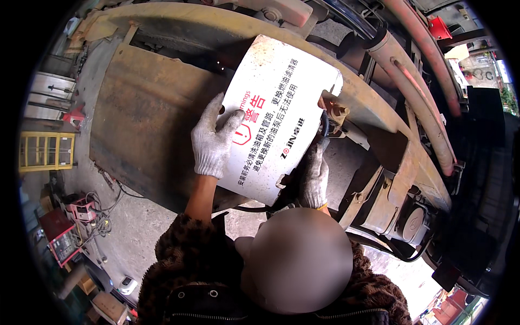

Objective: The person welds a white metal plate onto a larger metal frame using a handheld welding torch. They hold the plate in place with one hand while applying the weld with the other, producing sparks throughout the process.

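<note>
Rusty frame (146, 114) and hoses (417, 92) surround white canister (276, 119).

There is only one view, from a wide fisheye camera worn on the head. It seems to look steeply down, over a person working just below the lens, at a white cylinder (276, 116) and a rusty frame (146, 114) very near. The floor (135, 222) lies far on the left. Straight edges bend toward the dark round rim.
</note>
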Tool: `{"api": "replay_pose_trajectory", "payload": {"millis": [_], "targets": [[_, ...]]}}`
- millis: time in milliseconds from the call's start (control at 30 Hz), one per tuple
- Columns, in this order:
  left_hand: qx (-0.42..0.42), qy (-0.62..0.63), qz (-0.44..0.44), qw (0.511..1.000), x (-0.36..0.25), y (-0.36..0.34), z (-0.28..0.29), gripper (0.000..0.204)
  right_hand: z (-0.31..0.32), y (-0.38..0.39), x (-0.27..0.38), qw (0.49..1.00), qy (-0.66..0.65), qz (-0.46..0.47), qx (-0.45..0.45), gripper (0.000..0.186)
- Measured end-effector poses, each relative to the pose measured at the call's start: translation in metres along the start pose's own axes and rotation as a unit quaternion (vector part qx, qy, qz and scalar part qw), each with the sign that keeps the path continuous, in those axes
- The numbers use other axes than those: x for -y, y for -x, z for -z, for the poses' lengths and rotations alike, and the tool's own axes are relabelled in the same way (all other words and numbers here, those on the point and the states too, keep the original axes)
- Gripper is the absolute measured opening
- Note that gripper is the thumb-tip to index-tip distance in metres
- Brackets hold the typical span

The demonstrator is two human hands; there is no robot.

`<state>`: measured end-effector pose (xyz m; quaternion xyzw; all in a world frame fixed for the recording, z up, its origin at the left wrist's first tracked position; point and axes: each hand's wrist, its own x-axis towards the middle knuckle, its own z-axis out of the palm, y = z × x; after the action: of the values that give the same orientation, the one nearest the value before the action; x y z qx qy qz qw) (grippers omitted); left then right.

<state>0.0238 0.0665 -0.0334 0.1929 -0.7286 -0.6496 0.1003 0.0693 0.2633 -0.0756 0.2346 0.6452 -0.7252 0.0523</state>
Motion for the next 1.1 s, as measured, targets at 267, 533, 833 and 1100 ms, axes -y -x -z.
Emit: {"api": "replay_pose_trajectory", "payload": {"millis": [267,533,833,1100], "targets": [[-0.001,-0.013,-0.025,1.0,0.001,0.001,0.004,0.054,-0.009,0.011,0.019,0.995,-0.046,-0.086,0.012,0.051],[-0.002,-0.009,-0.026,1.0,0.002,0.001,0.003,0.053,-0.005,0.008,0.011,0.997,-0.035,-0.064,0.006,0.05],[-0.002,-0.011,-0.023,1.0,0.0,0.002,0.001,0.053,-0.005,0.01,0.017,0.995,-0.049,-0.084,0.017,0.05],[-0.102,0.042,-0.067,0.992,-0.014,-0.018,0.032,0.047,0.006,0.019,0.016,0.983,-0.125,-0.129,0.05,0.047]]}}
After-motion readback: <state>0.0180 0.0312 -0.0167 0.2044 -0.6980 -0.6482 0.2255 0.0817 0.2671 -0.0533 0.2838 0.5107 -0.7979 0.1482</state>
